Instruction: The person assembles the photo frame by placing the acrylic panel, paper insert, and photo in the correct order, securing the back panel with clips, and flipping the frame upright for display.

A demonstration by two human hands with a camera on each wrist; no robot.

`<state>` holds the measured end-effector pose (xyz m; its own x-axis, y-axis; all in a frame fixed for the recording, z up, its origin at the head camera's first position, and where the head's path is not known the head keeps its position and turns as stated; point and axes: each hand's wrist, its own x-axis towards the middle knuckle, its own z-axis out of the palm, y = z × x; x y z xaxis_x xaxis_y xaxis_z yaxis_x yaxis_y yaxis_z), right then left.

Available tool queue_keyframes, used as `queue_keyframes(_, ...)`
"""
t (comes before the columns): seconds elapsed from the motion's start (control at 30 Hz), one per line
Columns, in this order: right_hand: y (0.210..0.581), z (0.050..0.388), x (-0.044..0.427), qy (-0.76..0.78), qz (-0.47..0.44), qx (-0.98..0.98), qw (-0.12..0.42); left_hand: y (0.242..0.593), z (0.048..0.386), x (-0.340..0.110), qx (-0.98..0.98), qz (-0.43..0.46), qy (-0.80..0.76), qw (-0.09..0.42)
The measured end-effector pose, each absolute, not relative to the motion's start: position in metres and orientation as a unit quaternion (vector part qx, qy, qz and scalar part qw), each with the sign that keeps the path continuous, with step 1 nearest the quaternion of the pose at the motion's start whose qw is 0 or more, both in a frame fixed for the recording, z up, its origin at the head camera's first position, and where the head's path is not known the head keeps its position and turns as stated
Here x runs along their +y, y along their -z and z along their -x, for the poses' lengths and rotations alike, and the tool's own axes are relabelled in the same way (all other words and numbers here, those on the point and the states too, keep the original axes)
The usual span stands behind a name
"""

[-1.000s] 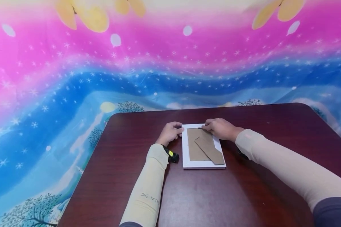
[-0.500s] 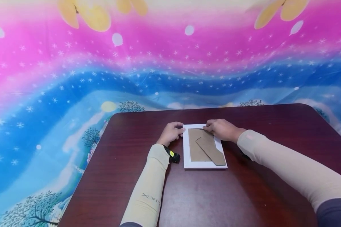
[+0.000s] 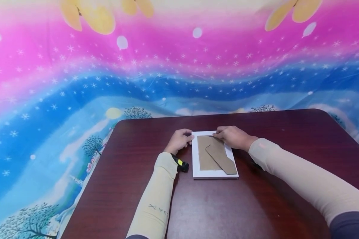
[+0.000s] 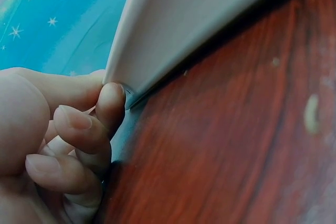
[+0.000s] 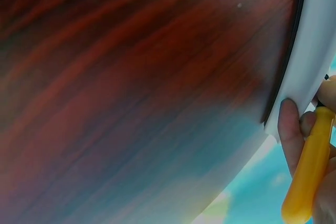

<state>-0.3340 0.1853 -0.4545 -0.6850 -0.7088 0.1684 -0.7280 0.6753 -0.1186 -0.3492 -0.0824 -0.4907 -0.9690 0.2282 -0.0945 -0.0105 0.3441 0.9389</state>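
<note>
A white picture frame (image 3: 195, 156) lies face down on the table, its brown backing board (image 3: 207, 162) and slanted stand leg (image 3: 222, 162) facing up. My left hand (image 3: 178, 140) grips the frame's far left corner; in the left wrist view, thumb and fingers of the left hand (image 4: 68, 124) close on that corner. In my right hand (image 3: 232, 135), at the far right corner, is a small screwdriver with a yellow handle (image 5: 310, 169). Its thin tip reaches the far edge of the backing board. One right fingertip touches the frame's side (image 5: 302, 51) in the right wrist view.
The dark red-brown wooden table (image 3: 131, 186) has rounded far corners. Behind and left of it hangs a pink and blue patterned cloth (image 3: 167, 59). A black wrist device (image 3: 181, 164) sits beside the frame's left edge.
The whole head view shifts slightly. Both hands keep their places on the frame, and the screwdriver tip stays at the board's far edge.
</note>
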Motion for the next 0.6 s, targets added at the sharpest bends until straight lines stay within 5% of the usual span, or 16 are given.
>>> queue_keyframes(0.6,0.4535,0.3308,0.1842,-0.072,-0.412,-0.904,0.082,0.489,0.3488,-0.0826,0.814,-0.066,-0.568,0.102)
